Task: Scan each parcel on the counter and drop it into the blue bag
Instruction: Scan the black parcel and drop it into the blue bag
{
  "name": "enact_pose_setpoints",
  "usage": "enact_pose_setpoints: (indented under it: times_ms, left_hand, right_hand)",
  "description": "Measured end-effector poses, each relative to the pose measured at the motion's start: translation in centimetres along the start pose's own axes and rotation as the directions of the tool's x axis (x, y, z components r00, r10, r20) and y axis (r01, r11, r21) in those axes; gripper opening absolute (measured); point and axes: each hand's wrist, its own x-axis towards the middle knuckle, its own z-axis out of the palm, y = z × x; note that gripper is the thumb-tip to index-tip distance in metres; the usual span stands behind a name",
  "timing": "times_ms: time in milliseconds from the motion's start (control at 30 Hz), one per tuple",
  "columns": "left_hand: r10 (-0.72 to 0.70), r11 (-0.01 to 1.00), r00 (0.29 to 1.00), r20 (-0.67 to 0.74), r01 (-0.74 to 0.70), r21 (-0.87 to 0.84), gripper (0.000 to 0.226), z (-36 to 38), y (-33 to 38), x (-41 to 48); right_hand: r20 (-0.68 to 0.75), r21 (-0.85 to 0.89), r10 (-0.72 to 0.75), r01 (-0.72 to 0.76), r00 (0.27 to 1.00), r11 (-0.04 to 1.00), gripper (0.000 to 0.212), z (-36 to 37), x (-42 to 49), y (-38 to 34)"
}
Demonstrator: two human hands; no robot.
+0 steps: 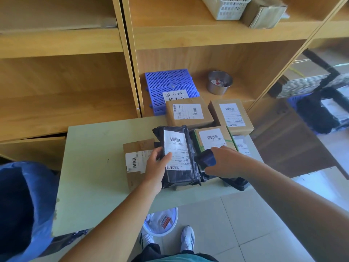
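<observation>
Head view shows your left hand [157, 163] with its fingers [167, 157] clamped on the near left edge of a black poly-bag parcel [179, 157], thumb lying over its white label [176, 148]. Your right hand [222, 161] has its fingers wrapped around a dark handheld scanner [206, 159], held just beside the parcel's right edge.

Watch that thumb: it sits close to the printed lines, and if it slides further it may cover a barcode, so the scan could fail. The film looks slick and crumpled, so a grip on one edge may let the parcel sag or slip as you lift. It lies on top of other parcels, touching a brown carton [137, 157] on its left and a green-striped box [213, 138] on its right; dragging it could shove the carton toward the table [94, 176] edge. The scanner might also read a neighbouring label instead.

The blue bag [28, 205] stands open at the far left, well apart from the parcel, so a careless toss could miss.
</observation>
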Motion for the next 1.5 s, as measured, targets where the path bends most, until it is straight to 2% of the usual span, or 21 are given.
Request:
enact_pose_setpoints:
  times_ms: [167, 333, 400, 500, 633, 733, 833, 1033, 1200, 1267, 1367, 1500]
  left_hand:
    - [-0.044, 0.998, 0.999, -0.032, 0.042, -0.054, 0.019, 0.1, 0.0, 0.1]
    - [-0.113, 0.987, 0.994, -0.014, 0.11, -0.117, 0.058, -0.2, -0.1, -0.1]
    - [-0.145, 0.983, 0.989, 0.018, 0.146, -0.112, 0.063, -0.3, 0.2, -0.3]
    - [-0.159, 0.983, 0.986, 0.052, 0.163, -0.089, 0.067, -0.8, 0.4, -0.4]
    - [-0.131, 0.986, 0.99, 0.047, 0.135, -0.094, 0.061, -2.0, 0.7, -0.7]
    - [-0.113, 0.978, 0.992, 0.062, 0.122, -0.172, 0.057, -3.3, 1.4, -1.7]
    - [-0.099, 0.962, 0.992, 0.075, 0.114, -0.247, 0.057, -5.3, 1.8, -3.3]
    - [-0.069, 0.956, 0.991, -0.111, 0.034, -0.293, 0.042, -11.2, 1.5, -8.0]
    - [-0.059, 0.89, 0.94, -0.337, -0.104, -0.444, 0.036, -18.2, -0.2, -10.3]
    - [-0.073, 0.832, 0.911, -0.407, -0.169, -0.528, 0.032, -21.1, -0.4, -10.7]
    - [-0.083, 0.787, 0.87, -0.486, -0.242, -0.568, 0.029, -26.3, -0.7, -10.6]
    - [-0.153, 0.711, 0.843, -0.517, -0.269, -0.65, 0.027, -34.8, -1.3, -9.4]
  right_hand:
    - [0.021, -0.024, 0.002, -0.001, 1.0, 1.0, 0.06, 0.1, -0.2, 0.0]
    - [-0.02, 0.055, 0.005, -0.004, 1.0, 0.998, 0.056, 0.1, -0.1, 0.3]
    - [-0.045, 0.079, 0.007, -0.004, 0.999, 0.997, 0.057, 0.0, 0.0, 0.5]
    - [-0.063, 0.107, 0.011, -0.004, 0.998, 0.994, 0.069, 0.0, 0.2, 0.5]
    - [-0.135, 0.205, 0.021, 0.007, 0.991, 0.979, 0.081, 0.3, 0.4, -0.2]
    - [-0.167, 0.271, 0.024, 0.023, 0.986, 0.962, 0.075, 0.5, 0.7, -1.6]
    - [-0.208, 0.312, -0.008, 0.074, 0.978, 0.947, 0.085, 0.6, 1.7, -3.4]
    - [-0.198, 0.277, -0.188, 0.239, 0.962, 0.931, 0.097, 0.8, 3.1, -10.3]
    - [-0.125, 0.234, -0.373, 0.393, 0.919, 0.889, 0.08, 2.6, 3.9, -17.9]
    - [-0.108, 0.226, -0.43, 0.443, 0.897, 0.868, 0.071, 3.5, 4.1, -21.0]
    - [-0.102, 0.209, -0.48, 0.491, 0.871, 0.846, 0.057, 4.6, 4.2, -26.3]
    - [-0.06, 0.144, -0.465, 0.469, 0.883, 0.871, 0.08, 6.5, 5.7, -34.1]
